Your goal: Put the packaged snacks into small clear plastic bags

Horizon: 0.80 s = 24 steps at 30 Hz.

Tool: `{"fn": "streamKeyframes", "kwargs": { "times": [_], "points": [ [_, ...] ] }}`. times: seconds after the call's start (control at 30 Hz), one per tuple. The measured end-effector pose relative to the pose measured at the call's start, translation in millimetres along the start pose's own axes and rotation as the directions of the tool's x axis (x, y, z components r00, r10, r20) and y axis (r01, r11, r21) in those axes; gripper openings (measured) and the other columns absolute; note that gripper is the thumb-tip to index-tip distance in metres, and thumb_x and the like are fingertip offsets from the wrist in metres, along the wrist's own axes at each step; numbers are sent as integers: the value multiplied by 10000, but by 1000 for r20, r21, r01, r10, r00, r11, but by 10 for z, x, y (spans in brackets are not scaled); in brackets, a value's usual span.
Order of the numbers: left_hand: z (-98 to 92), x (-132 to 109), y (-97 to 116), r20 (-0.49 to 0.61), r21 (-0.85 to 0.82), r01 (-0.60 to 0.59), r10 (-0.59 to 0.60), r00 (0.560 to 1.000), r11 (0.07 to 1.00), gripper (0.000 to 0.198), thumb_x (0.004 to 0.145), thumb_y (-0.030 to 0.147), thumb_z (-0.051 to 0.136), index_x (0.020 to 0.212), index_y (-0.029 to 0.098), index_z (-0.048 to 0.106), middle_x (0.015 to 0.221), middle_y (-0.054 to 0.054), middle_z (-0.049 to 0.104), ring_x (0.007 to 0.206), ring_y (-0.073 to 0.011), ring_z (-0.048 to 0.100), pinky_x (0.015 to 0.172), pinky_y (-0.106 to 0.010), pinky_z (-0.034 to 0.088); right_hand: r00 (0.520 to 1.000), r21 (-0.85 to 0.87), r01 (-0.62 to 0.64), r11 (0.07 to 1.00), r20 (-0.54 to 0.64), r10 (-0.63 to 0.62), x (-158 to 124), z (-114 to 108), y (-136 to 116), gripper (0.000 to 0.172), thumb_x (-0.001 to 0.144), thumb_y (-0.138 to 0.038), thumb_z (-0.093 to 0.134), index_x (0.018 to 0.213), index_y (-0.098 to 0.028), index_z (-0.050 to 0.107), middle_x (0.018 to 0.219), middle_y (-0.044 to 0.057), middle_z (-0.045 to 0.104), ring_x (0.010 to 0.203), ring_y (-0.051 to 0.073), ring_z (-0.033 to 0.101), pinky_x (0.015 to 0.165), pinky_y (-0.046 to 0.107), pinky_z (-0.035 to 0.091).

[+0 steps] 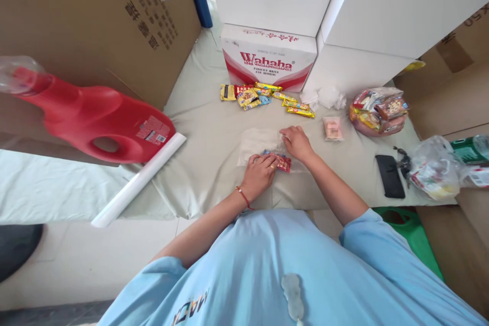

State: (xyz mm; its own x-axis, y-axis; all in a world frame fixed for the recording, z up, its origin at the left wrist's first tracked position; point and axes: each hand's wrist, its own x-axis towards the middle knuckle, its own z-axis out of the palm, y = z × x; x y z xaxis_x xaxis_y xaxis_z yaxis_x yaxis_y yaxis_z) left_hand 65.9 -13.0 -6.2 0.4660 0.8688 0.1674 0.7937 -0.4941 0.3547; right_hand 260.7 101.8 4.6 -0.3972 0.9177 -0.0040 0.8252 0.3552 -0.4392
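A thin clear plastic sheet (250, 142) lies on the cloth-covered table in front of me. On its near part rests a red snack packet (283, 163), with a bit of blue wrapping beside it. My left hand (261, 173) is over the packet, fingers curled onto it and covering its left part. My right hand (298, 142) pinches the sheet's right side between thumb and fingers, just above the packet. Beyond my hands lie several yellow snack packets (298, 106). To the right is a pink wrapped packet (333, 129).
A red detergent jug (103, 117) and a white roll (139, 181) occupy the left. A Wahaha carton (269, 58) stands at the back. Rightward are a bowl of snacks (378, 112), a black phone (389, 177) and a plastic bag (437, 168). Large cardboard boxes (95, 20) border the table.
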Motion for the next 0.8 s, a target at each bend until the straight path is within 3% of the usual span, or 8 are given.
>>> {"fn": "streamKeyframes", "kwargs": {
  "times": [0.07,0.13,0.23,0.3,0.43,0.53,0.63,0.8],
  "points": [
    [-21,0,10,-4,17,-3,3,1000,1000,386,1052,205,453,1328,265,715,1419,-65,731,1328,-272,623,1096,-486,400,998,-101,-61,993,-41,57,142,9,-16,558,996,-309,614,1523,-128,577,1385,208,660,1325,355,520,1146,493,428],
    [-36,-3,30,-6,36,6,-5,1000,999,386,1049,217,466,1339,277,713,1419,-65,731,1301,-283,624,1057,-489,416,993,-129,-115,985,20,119,265,22,-43,705,919,-375,746,1538,-101,546,1350,229,671,1331,383,505,1110,496,442],
    [-35,-15,56,7,71,21,-22,1000,997,400,1061,238,450,1371,269,700,1441,-69,718,1201,-295,645,958,-481,441,978,-106,-129,986,149,144,350,-15,-70,420,917,-322,749,1295,-140,729,1059,156,757,1168,321,613,990,395,489],
    [-22,-29,68,17,86,27,-29,999,996,411,1073,246,426,1384,254,695,1453,-79,709,1146,-296,653,912,-474,442,980,-69,-65,995,181,77,296,-86,-80,219,971,-267,667,1134,-184,787,952,99,763,1057,260,655,941,333,487],
    [31,-58,79,13,80,48,-49,999,996,416,1076,236,423,1395,254,690,1448,-98,705,1106,-290,661,884,-468,444,975,-10,202,979,102,-200,-129,-183,-114,283,1047,-281,540,1130,-199,797,978,87,747,898,209,651,838,297,466],
    [99,-69,55,4,39,66,-66,998,997,404,1063,221,449,1382,248,696,1414,-102,721,1117,-290,669,895,-462,468,952,8,280,960,124,-279,-570,-63,-136,379,1068,-319,492,1319,-214,755,946,89,716,803,206,617,735,294,456],
    [176,-101,-16,-11,-76,64,-65,998,995,399,1021,174,476,1332,209,723,1386,-113,736,1130,-290,682,934,-465,511,954,114,275,955,91,-285,-882,209,-135,475,1088,-312,412,1500,-247,640,1061,105,724,938,236,639,823,325,507],
    [216,-311,-205,-112,-460,-20,-35,993,888,485,889,88,497,1272,246,750,1406,-77,729,1238,-234,690,1076,-430,541,990,281,135,950,9,-144,-995,556,-170,444,1094,-400,437,1436,-289,698,967,74,691,934,246,602,884,381,511]
  ]
}}
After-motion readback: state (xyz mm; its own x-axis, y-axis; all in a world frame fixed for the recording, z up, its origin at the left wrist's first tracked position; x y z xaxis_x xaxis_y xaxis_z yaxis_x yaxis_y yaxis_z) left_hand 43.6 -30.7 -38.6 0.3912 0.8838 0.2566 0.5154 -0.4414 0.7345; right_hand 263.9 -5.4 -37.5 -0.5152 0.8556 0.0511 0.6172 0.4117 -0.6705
